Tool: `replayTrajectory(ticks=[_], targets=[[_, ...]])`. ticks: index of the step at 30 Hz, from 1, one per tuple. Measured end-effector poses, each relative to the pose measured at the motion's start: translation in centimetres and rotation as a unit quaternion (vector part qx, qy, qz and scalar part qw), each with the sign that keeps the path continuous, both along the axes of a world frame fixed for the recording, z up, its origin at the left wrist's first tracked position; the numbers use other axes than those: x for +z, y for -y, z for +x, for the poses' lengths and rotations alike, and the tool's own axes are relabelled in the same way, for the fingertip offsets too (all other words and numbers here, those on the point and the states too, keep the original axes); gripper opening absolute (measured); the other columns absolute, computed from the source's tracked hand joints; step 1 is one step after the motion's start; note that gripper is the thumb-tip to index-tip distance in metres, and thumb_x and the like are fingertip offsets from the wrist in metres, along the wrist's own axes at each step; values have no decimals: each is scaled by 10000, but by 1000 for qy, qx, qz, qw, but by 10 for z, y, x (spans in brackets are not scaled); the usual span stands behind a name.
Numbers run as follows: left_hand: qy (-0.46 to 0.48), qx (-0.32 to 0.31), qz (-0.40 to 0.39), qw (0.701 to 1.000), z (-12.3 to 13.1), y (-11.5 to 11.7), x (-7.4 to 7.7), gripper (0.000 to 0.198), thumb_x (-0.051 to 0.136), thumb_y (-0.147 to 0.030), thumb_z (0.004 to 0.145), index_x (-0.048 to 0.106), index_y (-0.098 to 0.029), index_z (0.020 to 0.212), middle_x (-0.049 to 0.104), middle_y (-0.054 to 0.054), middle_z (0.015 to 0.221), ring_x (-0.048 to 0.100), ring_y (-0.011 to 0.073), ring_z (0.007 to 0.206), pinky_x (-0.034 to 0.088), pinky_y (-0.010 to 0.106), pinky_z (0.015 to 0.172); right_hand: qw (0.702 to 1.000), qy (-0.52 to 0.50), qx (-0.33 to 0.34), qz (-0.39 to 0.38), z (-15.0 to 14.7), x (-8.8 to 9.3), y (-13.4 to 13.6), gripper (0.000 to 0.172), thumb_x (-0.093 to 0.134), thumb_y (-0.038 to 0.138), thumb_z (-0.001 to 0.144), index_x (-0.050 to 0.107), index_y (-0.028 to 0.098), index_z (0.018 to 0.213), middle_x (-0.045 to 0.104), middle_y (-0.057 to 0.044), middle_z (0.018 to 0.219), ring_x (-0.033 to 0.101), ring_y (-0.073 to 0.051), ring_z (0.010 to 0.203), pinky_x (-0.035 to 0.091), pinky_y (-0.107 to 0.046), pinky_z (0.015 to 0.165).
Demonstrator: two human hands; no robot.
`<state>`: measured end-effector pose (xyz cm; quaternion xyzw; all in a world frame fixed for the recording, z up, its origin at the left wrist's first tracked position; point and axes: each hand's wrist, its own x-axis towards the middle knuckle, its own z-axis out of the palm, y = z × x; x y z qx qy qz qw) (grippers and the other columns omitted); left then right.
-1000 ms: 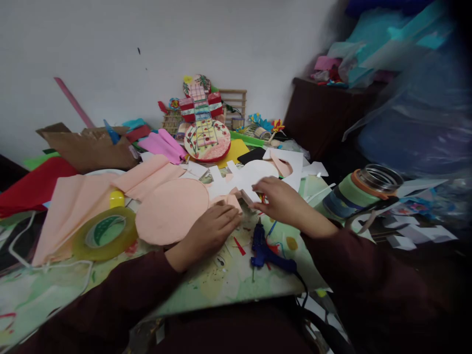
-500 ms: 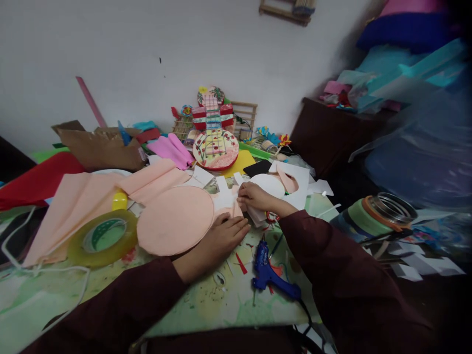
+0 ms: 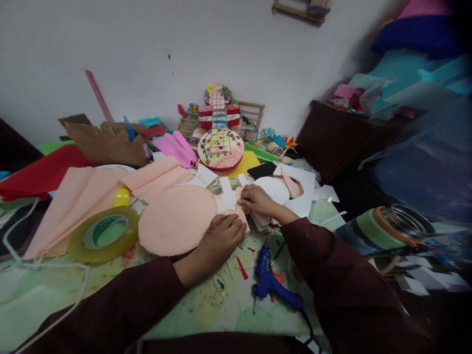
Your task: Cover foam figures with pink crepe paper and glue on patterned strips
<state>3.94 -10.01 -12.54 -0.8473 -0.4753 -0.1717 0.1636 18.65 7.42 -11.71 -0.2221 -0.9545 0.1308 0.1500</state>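
A cutout covered in peach crepe paper lies on the table, with a large round panel (image 3: pixel 179 220) and a white cardboard part (image 3: pixel 225 200) to its right. My left hand (image 3: pixel 223 233) rests palm down beside the panel's right edge, fingers stretched over the near side of the white part. With fingertips pinched, my right hand (image 3: pixel 258 200) holds the peach crepe paper (image 3: pixel 241 211) at the right of that part. The tips of the right fingers are partly hidden. A blue glue gun (image 3: pixel 271 280) lies just in front of my right hand.
A wide tape roll (image 3: pixel 77 241) and peach crepe sheets (image 3: pixel 79 196) lie at the left. A decorated guitar-shaped craft (image 3: pixel 220 147) stands against the wall. An open bottle (image 3: pixel 372 228) is at the right. White cardboard scraps (image 3: pixel 308 196) lie beyond my right hand.
The view has shifted slightly, so most things sit a little further right. My left fingers have bent a little more; my right hand keeps its pinch on the peach paper.
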Motion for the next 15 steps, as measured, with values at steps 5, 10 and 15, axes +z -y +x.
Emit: replayTrajectory(ticks=[5, 10, 15], targets=[[-13, -1, 14, 1000, 0, 0, 0, 271, 354, -199, 997, 589, -155, 1125, 664, 70, 1075, 536, 224, 1105, 317, 378, 930, 1000, -4, 23, -13, -3, 3, -1, 193, 590, 321, 889, 675, 149, 866, 623, -68, 898, 521, -181, 856, 346, -285, 761], [-33, -29, 46, 998, -2, -2, -5, 274, 372, -182, 986, 588, -116, 1140, 666, 82, 1097, 519, 235, 1135, 311, 373, 967, 999, 0, 43, -18, -11, 5, -1, 158, 590, 276, 886, 664, 151, 823, 629, -59, 875, 528, -171, 829, 352, -281, 758], [-42, -43, 23, 998, -4, -4, -8, 291, 358, -181, 985, 572, -110, 1169, 669, 94, 1104, 546, 235, 1079, 331, 375, 951, 999, -1, 32, -12, -14, 2, 0, 154, 598, 283, 879, 671, 152, 840, 643, -67, 891, 534, -183, 845, 349, -286, 754]])
